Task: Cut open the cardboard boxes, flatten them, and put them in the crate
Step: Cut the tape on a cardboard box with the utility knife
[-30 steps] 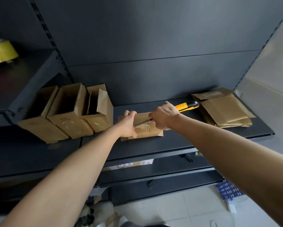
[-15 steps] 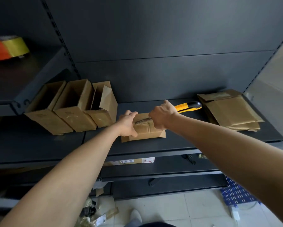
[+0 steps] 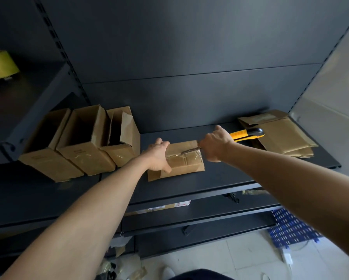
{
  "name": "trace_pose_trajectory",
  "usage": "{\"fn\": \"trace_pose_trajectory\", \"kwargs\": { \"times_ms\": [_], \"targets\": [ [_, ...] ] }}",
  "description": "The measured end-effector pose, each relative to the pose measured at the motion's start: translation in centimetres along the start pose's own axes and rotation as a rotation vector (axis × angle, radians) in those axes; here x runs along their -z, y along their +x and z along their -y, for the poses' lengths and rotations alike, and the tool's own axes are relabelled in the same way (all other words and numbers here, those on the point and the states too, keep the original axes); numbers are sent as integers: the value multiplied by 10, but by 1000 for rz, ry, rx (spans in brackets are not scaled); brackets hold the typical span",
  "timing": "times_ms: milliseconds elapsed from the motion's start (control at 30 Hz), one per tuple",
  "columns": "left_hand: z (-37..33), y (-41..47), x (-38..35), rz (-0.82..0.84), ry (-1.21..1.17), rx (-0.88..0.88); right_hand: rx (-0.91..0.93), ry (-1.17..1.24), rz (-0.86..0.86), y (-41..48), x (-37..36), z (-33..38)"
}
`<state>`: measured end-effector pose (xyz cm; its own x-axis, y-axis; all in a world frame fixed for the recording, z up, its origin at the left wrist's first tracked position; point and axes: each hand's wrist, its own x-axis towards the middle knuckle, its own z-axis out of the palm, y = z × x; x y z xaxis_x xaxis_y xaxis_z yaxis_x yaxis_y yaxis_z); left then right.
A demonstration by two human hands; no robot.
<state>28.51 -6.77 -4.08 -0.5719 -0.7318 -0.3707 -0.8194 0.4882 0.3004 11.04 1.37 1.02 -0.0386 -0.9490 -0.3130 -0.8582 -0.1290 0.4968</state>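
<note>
A dark metal shelf (image 3: 220,178) carries everything. At its left end three open cardboard boxes sit side by side, touching one another: the left box (image 3: 48,156), the middle box (image 3: 84,150) and the right box (image 3: 123,142), which has a loose flap leaning over its opening. Near the middle a smaller taped box (image 3: 187,160) lies flat, apart from them. At the right end sits a stack of flattened cardboard (image 3: 280,136), its sheets slightly fanned.

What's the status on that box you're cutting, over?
Left grip holds the taped box down. Right grip holds the yellow knife, blade on the tape. Blade points toward left grip. Three open boxes wait at left.
</note>
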Motion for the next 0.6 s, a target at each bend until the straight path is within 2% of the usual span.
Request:
{"fn": "trace_pose_trajectory", "kwargs": {
  "times_ms": [267,467,600],
  "targets": [
    [4,7,3,35,12,-11,-30,24,3,0,-11,-8],
    [17,5,12,82,10,82,-153,-118,95,-3,-42,-60],
    [7,7,12,88,58,130,-133,47,85,6,-52,-62]
  ]
}}
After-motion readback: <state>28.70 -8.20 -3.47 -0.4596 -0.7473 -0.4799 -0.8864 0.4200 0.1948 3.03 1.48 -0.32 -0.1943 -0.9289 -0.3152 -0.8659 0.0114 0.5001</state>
